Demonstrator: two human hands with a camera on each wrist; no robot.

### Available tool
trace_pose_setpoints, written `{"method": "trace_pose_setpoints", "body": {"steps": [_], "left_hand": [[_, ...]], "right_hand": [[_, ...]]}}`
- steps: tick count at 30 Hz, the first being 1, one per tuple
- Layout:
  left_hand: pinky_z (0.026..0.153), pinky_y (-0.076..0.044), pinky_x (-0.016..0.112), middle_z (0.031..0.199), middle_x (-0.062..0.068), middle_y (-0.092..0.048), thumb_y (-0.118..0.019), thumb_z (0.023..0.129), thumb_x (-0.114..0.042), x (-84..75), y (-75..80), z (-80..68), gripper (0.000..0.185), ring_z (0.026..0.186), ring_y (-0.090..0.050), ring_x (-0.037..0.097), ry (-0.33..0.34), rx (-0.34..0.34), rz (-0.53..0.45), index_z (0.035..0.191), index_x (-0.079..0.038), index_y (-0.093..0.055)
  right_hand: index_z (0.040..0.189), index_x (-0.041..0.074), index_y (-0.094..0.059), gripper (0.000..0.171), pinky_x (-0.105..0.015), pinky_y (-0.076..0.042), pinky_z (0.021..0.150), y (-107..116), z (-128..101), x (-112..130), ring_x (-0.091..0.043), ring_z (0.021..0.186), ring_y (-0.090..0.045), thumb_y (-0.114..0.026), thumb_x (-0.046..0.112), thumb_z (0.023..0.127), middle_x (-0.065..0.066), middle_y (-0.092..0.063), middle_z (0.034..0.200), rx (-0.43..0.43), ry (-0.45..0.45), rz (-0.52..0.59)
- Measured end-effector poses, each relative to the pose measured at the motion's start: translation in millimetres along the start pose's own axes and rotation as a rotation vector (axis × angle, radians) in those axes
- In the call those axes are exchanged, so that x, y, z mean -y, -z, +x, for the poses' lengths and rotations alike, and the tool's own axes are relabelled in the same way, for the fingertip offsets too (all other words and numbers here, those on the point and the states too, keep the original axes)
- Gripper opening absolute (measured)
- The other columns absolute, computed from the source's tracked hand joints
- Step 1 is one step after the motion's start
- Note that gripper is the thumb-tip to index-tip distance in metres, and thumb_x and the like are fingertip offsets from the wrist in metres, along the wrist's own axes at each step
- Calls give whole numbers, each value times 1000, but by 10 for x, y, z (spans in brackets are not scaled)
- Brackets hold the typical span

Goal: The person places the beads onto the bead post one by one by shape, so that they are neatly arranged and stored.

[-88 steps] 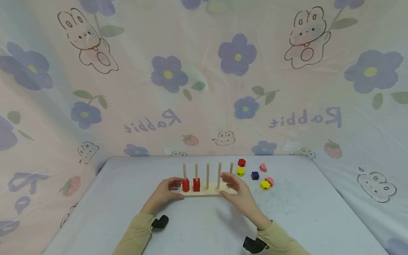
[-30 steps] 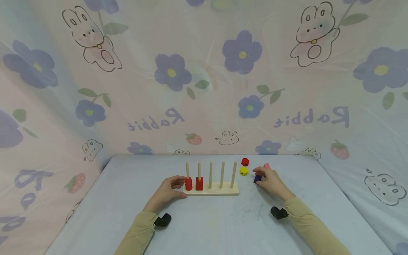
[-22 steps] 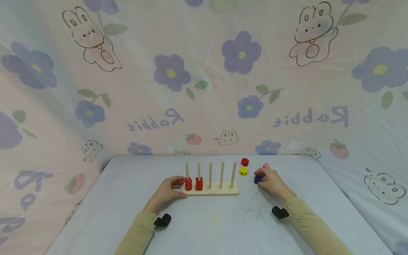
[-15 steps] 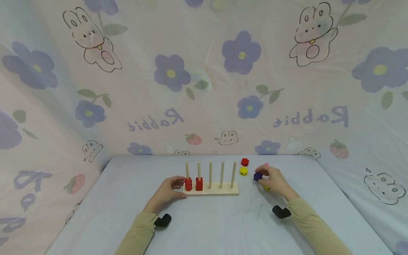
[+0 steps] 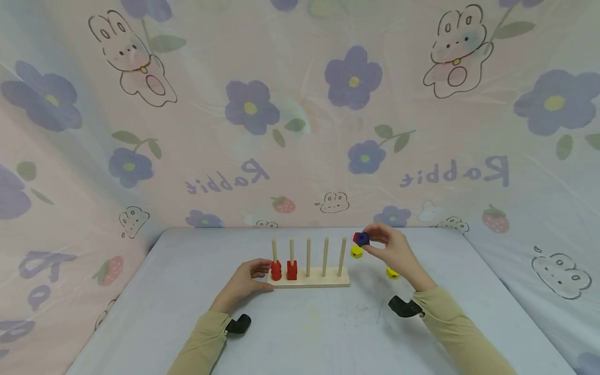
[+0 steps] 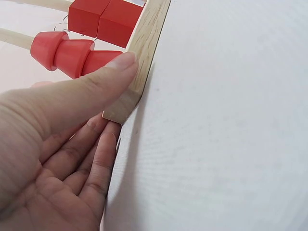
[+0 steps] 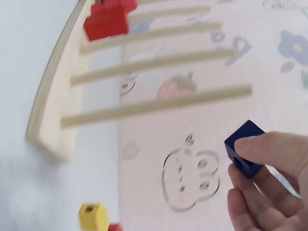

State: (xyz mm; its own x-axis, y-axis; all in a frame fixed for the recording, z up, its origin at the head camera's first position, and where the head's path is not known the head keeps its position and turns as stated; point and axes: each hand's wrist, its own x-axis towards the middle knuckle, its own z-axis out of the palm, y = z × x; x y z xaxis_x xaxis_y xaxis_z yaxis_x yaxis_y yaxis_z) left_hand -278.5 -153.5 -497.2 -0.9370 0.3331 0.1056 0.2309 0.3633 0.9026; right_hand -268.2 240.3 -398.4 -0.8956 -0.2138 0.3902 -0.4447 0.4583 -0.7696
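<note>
A wooden peg stand (image 5: 319,285) with several upright pegs sits mid-table. Stacked red tapered beads (image 6: 62,50) fill the bottom of its leftmost peg, and red cube beads (image 5: 292,271) the second; the other pegs are bare. My left hand (image 5: 244,281) holds the stand's left end, thumb on the front edge and fingers at the end face. Raised to the right of the stand, my right hand (image 5: 394,250) pinches a dark blue cube bead (image 7: 245,149) between thumb and fingers; a hole shows in its side.
A yellow bead (image 5: 357,252) lies right of the stand, with a red bead (image 5: 355,237) behind it, partly covered by the blue cube in the head view. Another yellow bead (image 5: 392,273) lies under my right wrist. A patterned cloth (image 5: 300,130) hangs behind the table.
My right hand has left the stand, picked up the dark blue cube bead from the table, and carried it up and left towards the pegs. The left hand stays at the stand's end.
</note>
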Motion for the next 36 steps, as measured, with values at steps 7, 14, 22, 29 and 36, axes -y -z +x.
{"method": "trace_pose_setpoints", "body": {"steps": [7,14,22,29,36], "left_hand": [[92,-49,41,117,12,-62,-86,67,-6,7,26,8,65,102,-60,27,13,16,-6,125,1,-57],[93,-49,41,118,11,-61,-86,68,-7,30,26,17,64,103,-60,26,18,10,1,125,0,-58],[93,-49,40,118,11,-62,-86,68,-6,48,19,28,64,103,-60,26,22,13,4,125,-1,-58],[93,-49,39,119,11,-62,-86,69,-9,62,19,38,64,104,-60,26,13,17,17,126,-1,-57],[92,-50,38,119,11,-62,-87,68,-10,71,24,43,64,103,-61,25,8,18,14,125,-1,-58]], "right_hand": [[113,-8,-55,37,-42,-50,90,-189,133,588,-36,101,-60,-69,-13,80,-22,-61,110,-14,133,168],[116,-10,-55,37,-42,-49,92,-443,223,1027,-34,100,-62,-66,-14,81,-24,-60,112,45,175,279],[116,-8,-57,34,-48,-47,94,-810,287,1125,-35,101,-61,-66,-11,83,-21,-62,112,115,184,334],[116,-10,-56,33,-51,-45,95,-1027,289,1132,-33,103,-60,-66,-9,85,-20,-62,112,93,175,307],[114,-9,-58,31,-49,-47,95,-1161,277,1134,-33,102,-60,-67,-9,84,-21,-61,112,39,170,277]]}}
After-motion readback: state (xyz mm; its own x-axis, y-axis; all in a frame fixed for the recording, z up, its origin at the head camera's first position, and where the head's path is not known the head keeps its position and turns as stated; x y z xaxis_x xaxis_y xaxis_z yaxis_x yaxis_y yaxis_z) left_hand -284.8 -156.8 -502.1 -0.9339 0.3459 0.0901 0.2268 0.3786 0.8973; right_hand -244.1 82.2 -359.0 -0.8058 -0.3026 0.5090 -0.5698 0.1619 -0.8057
